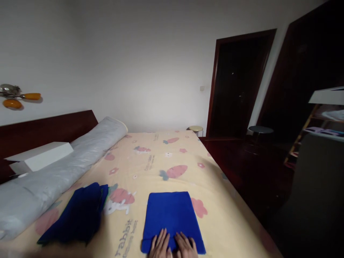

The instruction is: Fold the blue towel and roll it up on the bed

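A bright blue folded cloth point(172, 211) lies flat on the bed, close in front of me. Both hands rest on its near edge, side by side. My left hand point(160, 245) lies with its fingers stretched forward on the fabric. Just to its right, my right hand point(185, 245) presses down likewise, fingers extended and slightly spread. Further left sits a darker blue pile of folded cloth point(80, 215) with a thin green edge, apart from both hands. The wrists are cut off by the frame's bottom edge.
The bed carries a yellow sheet point(145, 161) printed with carrots and rabbits. A long grey roll point(64, 175) lies along the headboard point(48, 132), with a white box point(45, 156) on it. Stools point(260, 129) and a shelf point(306, 125) stand at right, beyond the bed's edge.
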`<action>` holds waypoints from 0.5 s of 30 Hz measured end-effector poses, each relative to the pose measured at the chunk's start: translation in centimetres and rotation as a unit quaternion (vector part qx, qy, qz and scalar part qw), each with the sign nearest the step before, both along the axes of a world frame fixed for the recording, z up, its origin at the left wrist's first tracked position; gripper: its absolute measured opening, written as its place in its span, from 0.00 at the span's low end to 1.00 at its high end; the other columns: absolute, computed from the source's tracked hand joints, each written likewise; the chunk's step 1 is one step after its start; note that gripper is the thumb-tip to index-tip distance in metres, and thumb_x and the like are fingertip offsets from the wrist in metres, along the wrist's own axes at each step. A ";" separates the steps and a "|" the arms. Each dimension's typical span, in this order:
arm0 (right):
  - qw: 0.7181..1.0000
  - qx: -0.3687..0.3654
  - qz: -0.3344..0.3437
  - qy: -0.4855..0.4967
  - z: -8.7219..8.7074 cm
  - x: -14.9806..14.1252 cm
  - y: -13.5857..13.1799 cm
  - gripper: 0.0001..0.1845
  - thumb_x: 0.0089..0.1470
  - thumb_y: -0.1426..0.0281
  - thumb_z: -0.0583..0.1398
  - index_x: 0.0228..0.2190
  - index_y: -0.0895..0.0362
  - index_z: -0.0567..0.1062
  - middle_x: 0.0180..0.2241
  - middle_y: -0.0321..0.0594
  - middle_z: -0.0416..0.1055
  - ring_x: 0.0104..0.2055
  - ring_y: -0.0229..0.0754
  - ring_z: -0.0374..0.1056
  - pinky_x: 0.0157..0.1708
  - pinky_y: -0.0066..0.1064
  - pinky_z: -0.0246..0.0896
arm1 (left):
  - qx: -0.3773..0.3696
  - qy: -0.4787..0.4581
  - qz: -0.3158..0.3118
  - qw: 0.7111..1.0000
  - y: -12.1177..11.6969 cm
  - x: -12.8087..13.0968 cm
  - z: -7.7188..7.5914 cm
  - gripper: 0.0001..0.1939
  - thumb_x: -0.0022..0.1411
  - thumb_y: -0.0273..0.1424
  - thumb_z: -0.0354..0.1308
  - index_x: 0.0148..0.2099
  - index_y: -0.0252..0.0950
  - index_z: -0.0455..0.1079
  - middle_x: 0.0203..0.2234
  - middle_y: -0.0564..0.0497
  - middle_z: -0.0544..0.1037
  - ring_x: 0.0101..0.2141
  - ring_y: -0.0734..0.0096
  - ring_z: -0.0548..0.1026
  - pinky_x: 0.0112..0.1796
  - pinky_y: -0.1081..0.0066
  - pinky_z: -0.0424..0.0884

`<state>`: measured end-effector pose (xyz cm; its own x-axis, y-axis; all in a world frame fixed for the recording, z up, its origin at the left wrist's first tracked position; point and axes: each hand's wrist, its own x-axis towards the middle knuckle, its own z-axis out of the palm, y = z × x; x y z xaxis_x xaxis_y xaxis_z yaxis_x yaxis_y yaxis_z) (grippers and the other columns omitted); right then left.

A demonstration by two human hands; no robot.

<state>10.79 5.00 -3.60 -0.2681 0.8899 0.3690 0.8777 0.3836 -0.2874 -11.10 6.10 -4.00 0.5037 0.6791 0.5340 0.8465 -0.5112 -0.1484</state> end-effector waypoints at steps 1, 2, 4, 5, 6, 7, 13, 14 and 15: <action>0.999 0.003 -0.032 0.000 -0.2 1.5 -0.2 0.24 0.54 0.67 0.54 0.52 0.44 0.74 0.54 0.34 0.72 0.55 0.48 0.70 0.50 0.39 0.63 | -0.012 0.003 0.024 1.000 0.0 -1.5 0.2 0.28 0.65 0.32 0.47 0.66 0.47 0.56 0.57 0.55 0.72 0.53 0.69 0.74 0.47 0.68 0.73; 0.998 0.011 -0.061 -0.001 -0.4 3.1 -0.4 0.22 0.56 0.66 0.53 0.51 0.44 0.74 0.55 0.34 0.71 0.55 0.49 0.70 0.49 0.40 0.64 | -0.020 0.007 0.047 0.999 0.1 -3.2 0.4 0.26 0.66 0.33 0.47 0.65 0.50 0.57 0.57 0.55 0.71 0.53 0.68 0.74 0.47 0.67 0.74; 0.995 0.028 -0.095 -0.002 -0.7 5.8 -0.6 0.21 0.58 0.63 0.52 0.52 0.42 0.73 0.55 0.35 0.70 0.55 0.50 0.69 0.48 0.41 0.65 | -0.019 0.010 0.081 0.996 0.2 -6.1 0.8 0.25 0.66 0.34 0.48 0.65 0.52 0.57 0.57 0.55 0.71 0.53 0.66 0.75 0.47 0.65 0.74; 0.995 0.032 -0.097 -0.003 -0.7 6.3 -0.5 0.21 0.59 0.62 0.52 0.52 0.42 0.73 0.56 0.36 0.70 0.55 0.50 0.69 0.47 0.41 0.65 | -0.014 0.011 0.085 0.996 0.4 -6.9 1.0 0.26 0.66 0.34 0.48 0.65 0.52 0.56 0.57 0.55 0.71 0.53 0.65 0.74 0.47 0.64 0.74; 0.995 0.033 -0.091 -0.003 -0.6 6.3 -0.3 0.21 0.59 0.61 0.52 0.53 0.41 0.72 0.56 0.37 0.69 0.56 0.50 0.69 0.48 0.41 0.66 | -0.012 0.012 0.077 0.997 0.6 -6.9 1.2 0.26 0.66 0.33 0.48 0.66 0.51 0.54 0.58 0.54 0.70 0.54 0.65 0.74 0.47 0.63 0.74; 0.997 0.028 -0.075 -0.002 -0.3 5.6 0.0 0.21 0.60 0.60 0.52 0.53 0.42 0.72 0.57 0.37 0.68 0.56 0.50 0.68 0.49 0.41 0.66 | -0.016 0.015 0.061 0.998 0.9 -6.2 1.5 0.27 0.66 0.32 0.47 0.66 0.50 0.52 0.59 0.54 0.69 0.54 0.65 0.73 0.48 0.63 0.74; 0.996 -0.086 0.011 0.013 3.2 -0.5 3.5 0.29 0.57 0.67 0.52 0.61 0.44 0.62 0.63 0.39 0.57 0.64 0.49 0.58 0.58 0.44 0.60 | -0.176 -0.002 -0.001 0.984 3.1 2.1 3.9 0.34 0.63 0.26 0.46 0.69 0.48 0.43 0.65 0.53 0.58 0.62 0.65 0.64 0.56 0.61 0.68; 0.994 -0.104 -0.014 0.014 3.5 0.1 4.1 0.30 0.57 0.66 0.52 0.61 0.46 0.61 0.64 0.40 0.56 0.65 0.50 0.55 0.59 0.47 0.58 | -0.210 -0.005 0.002 0.978 3.5 2.0 4.5 0.35 0.63 0.27 0.47 0.69 0.49 0.42 0.66 0.53 0.56 0.63 0.64 0.62 0.57 0.59 0.67; 0.992 -0.116 -0.040 0.015 3.6 1.3 4.6 0.29 0.58 0.64 0.52 0.61 0.47 0.61 0.64 0.41 0.55 0.66 0.51 0.54 0.60 0.50 0.57 | -0.238 -0.005 0.007 0.971 4.0 1.2 5.0 0.36 0.63 0.28 0.48 0.69 0.50 0.41 0.66 0.53 0.54 0.64 0.63 0.60 0.58 0.58 0.65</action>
